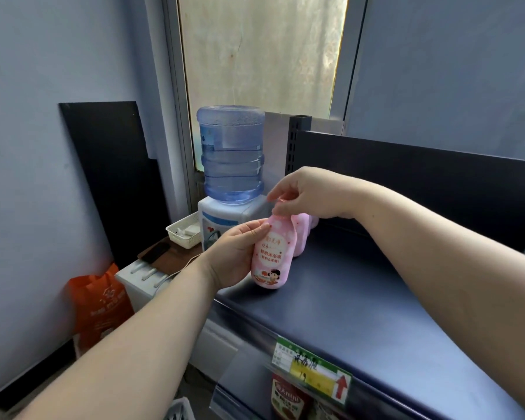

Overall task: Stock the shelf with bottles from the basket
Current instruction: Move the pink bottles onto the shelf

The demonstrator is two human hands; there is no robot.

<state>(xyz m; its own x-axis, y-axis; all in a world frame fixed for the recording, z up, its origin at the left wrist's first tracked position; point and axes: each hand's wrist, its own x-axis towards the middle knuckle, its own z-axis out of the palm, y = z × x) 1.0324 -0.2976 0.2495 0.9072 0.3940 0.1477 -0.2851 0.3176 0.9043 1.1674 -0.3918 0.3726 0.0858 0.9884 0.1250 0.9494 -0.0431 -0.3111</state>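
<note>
While two hands hold one pink bottle, perhaps two bottles stand behind.

On my feed I see a blue water jug sitting upturned on a white dispenser by a curtained window. Just left of it a white tray holds small items, near a dark phone and a white cable. An orange bag stands on the floor by a black board leaning on the wall
</note>
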